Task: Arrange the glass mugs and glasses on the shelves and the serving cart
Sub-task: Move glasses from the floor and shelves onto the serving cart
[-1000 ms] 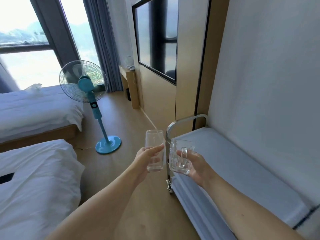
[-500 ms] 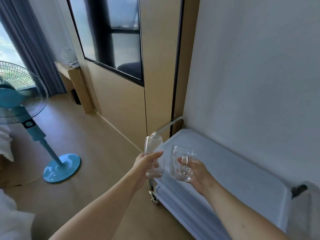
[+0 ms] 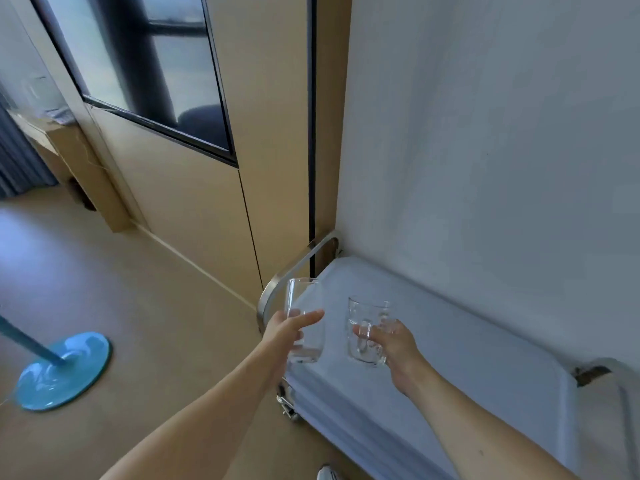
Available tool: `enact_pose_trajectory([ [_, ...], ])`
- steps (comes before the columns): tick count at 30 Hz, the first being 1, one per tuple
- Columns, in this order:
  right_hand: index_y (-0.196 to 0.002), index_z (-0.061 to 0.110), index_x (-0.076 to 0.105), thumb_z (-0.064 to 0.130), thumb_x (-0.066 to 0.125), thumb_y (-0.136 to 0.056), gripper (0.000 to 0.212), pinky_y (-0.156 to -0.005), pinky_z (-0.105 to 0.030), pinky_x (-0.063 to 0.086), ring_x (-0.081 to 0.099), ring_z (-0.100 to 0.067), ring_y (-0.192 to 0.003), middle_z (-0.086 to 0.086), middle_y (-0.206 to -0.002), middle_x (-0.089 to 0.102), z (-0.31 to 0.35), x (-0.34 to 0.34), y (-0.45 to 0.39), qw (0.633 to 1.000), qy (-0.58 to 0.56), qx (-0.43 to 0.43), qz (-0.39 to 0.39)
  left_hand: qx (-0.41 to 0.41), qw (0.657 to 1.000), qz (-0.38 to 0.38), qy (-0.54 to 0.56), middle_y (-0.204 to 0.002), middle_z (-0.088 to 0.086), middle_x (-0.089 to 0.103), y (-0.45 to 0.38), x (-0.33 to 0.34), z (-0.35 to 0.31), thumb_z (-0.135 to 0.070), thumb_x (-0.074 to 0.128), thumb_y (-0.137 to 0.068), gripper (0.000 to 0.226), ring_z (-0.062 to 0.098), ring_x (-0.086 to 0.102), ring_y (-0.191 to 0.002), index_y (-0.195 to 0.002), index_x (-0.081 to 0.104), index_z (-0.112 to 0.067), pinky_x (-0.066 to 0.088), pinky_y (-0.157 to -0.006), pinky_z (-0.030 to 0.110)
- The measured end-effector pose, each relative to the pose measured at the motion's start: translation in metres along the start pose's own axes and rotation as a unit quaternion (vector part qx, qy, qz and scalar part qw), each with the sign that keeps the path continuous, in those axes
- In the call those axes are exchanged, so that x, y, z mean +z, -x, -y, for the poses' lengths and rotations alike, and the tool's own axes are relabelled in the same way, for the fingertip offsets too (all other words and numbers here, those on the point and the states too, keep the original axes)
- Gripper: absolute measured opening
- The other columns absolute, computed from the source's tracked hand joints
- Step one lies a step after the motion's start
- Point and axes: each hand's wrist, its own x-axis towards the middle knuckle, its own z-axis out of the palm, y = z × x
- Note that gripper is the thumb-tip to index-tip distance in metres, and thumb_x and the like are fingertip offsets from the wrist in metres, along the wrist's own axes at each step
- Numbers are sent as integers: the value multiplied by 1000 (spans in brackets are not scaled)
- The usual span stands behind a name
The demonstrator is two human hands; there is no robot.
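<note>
Swung right since the earlier frames: white-covered serving cart (image 3: 450,341) now fills lower right, blue fan base (image 3: 62,370) pushed to lower left. Tall clear glass tumbler (image 3: 304,320) gripped in left hand (image 3: 287,332), lower centre; clear glass mug (image 3: 367,332) held by its handle in right hand (image 3: 394,344), just beside, both above cart top. Best lowered upright, well apart, bases flat before letting go.

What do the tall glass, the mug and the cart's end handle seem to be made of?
Tall glass: clear glass, the cart shows through it. Mug: clear glass too, thicker-looking at the base. Cart handle: probably brushed steel, grey with a dull sheen.
</note>
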Motion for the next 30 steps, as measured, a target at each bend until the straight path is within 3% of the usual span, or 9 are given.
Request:
enact_pose_trajectory([
  [2, -117, 6, 67, 25, 94, -51, 74, -84, -39, 49, 67, -32, -106, -16, -113, 72, 3, -3, -27, 1000, 19, -3, -8, -4, 1000, -6, -2, -120, 5, 61, -23, 8, -6, -52, 94, -42, 95, 22, 59, -110, -123, 56, -21, 56, -94, 50],
  [4, -110, 14, 72, 17, 96, -54, 60, -89, -41, 54, 71, -27, -102, -7, -106, 76, 8, -5, -53, 999, 51, -13, -13, -5, 1000, -17, -9, -121, 6, 60, -49, 17, -13, -48, 94, -45, 92, 23, 60, -110, -123, 55, -21, 54, -97, 49],
  [7, -112, 19, 68, 27, 96, -46, 72, -82, -37, 56, 70, -21, -98, -3, -108, 74, 14, -6, -93, 996, 85, -19, -31, -5, 999, -30, -28, -121, 4, 58, -88, 30, -24, -42, 97, -49, 91, 24, 58, -109, -124, 51, -21, 51, -98, 45],
  [10, -112, 26, 57, 38, 95, -39, 84, -72, -30, 49, 61, -11, -101, 5, -112, 62, 15, -9, -131, 993, 100, -12, -55, -7, 998, -35, -51, -118, -1, 57, -125, 42, -30, -43, 97, -46, 95, 23, 58, -108, -126, 49, -24, 50, -98, 45],
  [16, -110, 45, 54, 27, 99, -47, 79, -85, -25, 44, 57, 0, -106, 23, -116, 58, 4, -21, -197, 988, 145, -13, -53, 1, 996, -57, -64, -119, -6, 57, -172, 52, -20, -28, 96, -60, 74, 9, 58, -106, -121, 53, -29, 45, -70, 26],
  [19, -137, 39, 47, 27, 98, -52, 100, -90, -23, 41, 55, -8, -115, 19, -128, 56, 0, -24, -224, 983, 179, -23, -35, -1, 996, -50, -70, -121, -9, 56, -189, 53, -16, -23, 96, -61, 69, 11, 54, -114, -115, 55, -34, 47, -77, 32],
  [21, -143, 37, 44, 30, 97, -50, 107, -90, -22, 40, 52, -10, -120, 19, -132, 54, -2, -24, -238, 981, 190, -27, -17, 4, 995, -50, -88, -123, -10, 56, -198, 55, -14, -22, 96, -62, 67, 13, 53, -116, -113, 55, -35, 48, -81, 33],
  [25, -141, 39, 45, 30, 99, -47, 109, -95, -20, 41, 51, -6, -122, 21, -133, 54, -3, -19, -264, 978, 204, -42, -4, 23, 993, -53, -105, -116, -5, 59, -213, 60, -15, -18, 95, -63, 68, 10, 59, -103, -113, 55, -39, 48, -68, 23],
  [30, -131, 48, 47, 29, 100, -44, 103, -97, -23, 45, 53, -6, -120, 22, -128, 56, 1, -10, -294, 973, 221, -65, 18, 27, 992, -52, -109, -116, -3, 60, -230, 61, -13, -21, 97, -60, 69, 16, 61, -106, -110, 56, -45, 52, -71, 25],
])
